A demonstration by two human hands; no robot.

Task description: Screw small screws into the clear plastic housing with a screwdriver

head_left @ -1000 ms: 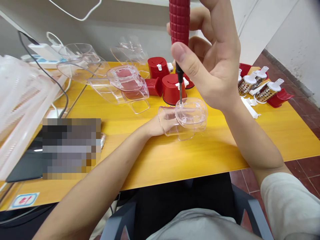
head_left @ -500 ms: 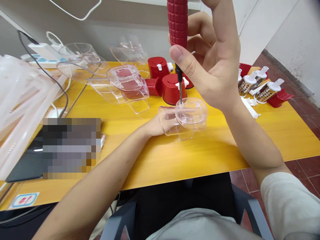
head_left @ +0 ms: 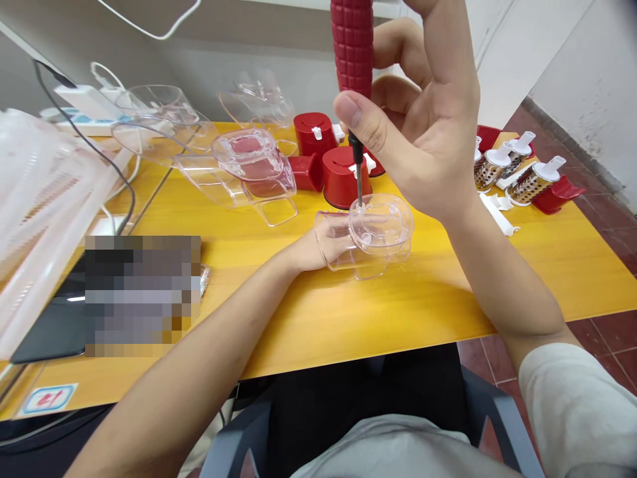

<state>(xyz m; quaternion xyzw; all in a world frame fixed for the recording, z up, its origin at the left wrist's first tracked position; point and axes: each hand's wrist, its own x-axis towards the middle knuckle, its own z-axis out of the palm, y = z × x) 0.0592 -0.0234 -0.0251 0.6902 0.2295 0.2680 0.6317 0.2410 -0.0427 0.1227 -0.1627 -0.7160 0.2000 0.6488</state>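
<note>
Red screwdriver [head_left: 352, 46] pinched tight in the right hand [head_left: 423, 146], tip on the clear housing [head_left: 382, 222], which the left hand [head_left: 318, 249] grips. One slip could scratch it.

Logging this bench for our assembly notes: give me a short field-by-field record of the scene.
Left hand: grips a clear plastic housing
Right hand: holds a red-handled screwdriver upright
Screwdriver tip: meets the housing's top
Nearby: red plastic cups, more clear housings
Right of the hands: stainless grater drums with white caps
Surface: yellow table
</note>
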